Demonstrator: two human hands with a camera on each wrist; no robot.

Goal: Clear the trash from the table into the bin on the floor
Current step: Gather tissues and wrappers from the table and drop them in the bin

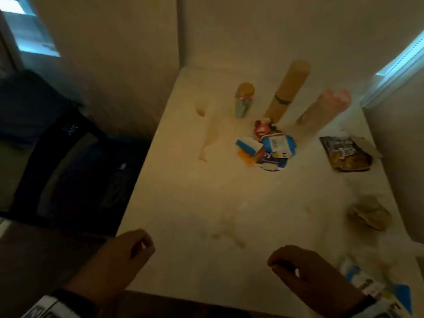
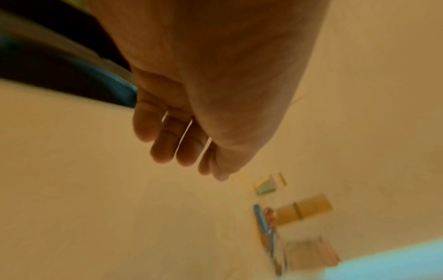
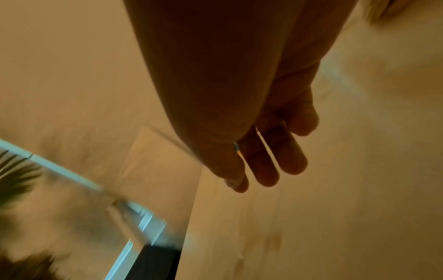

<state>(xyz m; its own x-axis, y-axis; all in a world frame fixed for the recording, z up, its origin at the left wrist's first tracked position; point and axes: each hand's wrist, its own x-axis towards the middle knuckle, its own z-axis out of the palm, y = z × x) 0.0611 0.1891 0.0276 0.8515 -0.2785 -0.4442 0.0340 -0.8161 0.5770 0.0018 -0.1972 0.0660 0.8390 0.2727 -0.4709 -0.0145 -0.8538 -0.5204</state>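
A heap of blue, red and white wrappers (image 1: 267, 146) lies at the middle of the white table (image 1: 183, 203). Farther right lie a dark snack bag (image 1: 346, 154) and a crumpled brown paper (image 1: 368, 214). A blue-and-white wrapper (image 1: 367, 283) sits at the near right corner. My left hand (image 1: 144, 244) hovers over the near left edge, fingers loosely curled and holding nothing. My right hand (image 1: 277, 263) hangs over the near right part, also with nothing in it. The wrist views show the left hand (image 2: 182, 151) and right hand (image 3: 268, 166) with relaxed fingers above the tabletop.
A small jar (image 1: 243, 99), a tall tan tube (image 1: 289, 88) and a pink container (image 1: 325, 106) stand at the back of the table. A dark mesh object (image 1: 68, 168) stands on the floor left of the table. Walls close in behind and on the right.
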